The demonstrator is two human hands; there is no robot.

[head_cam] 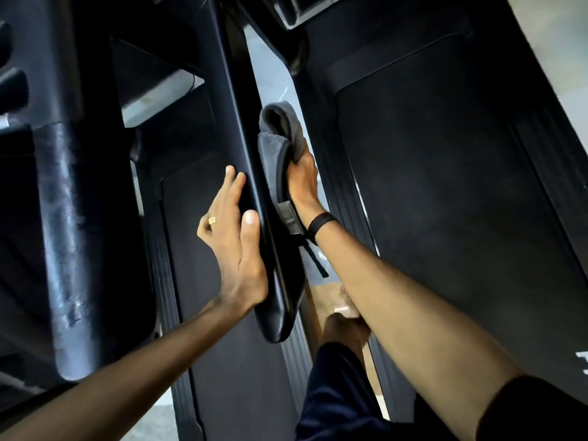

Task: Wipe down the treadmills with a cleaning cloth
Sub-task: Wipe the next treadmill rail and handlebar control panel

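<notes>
A long black handrail of a treadmill runs down the middle of the view, smooth and matte, ending in a rounded padded tip near the person's legs. The cleaning cloth is dark grey with a soft, napped surface and a darker stitched edge; it is folded over itself, and its upper end stands up in a loose loop above the fingers. A small sewn tag hangs from its lower end, near the wrist.

The right hand presses the cloth flat against the right side of the handrail, the cloth between palm and rail — the fingers are hidden under the fabric, so whether they are curled round it cannot be told. A black band sits on the right wrist.

The left hand rests on the left side of the same handrail, fingers straight and the thumb lying along the rail's top edge; a ring shows on 1 finger.

Below lie 2 black running belts — the left belt under the rail, the right belt beyond the right forearm. A thick, scuffed black upright stands at the left edge.
</notes>
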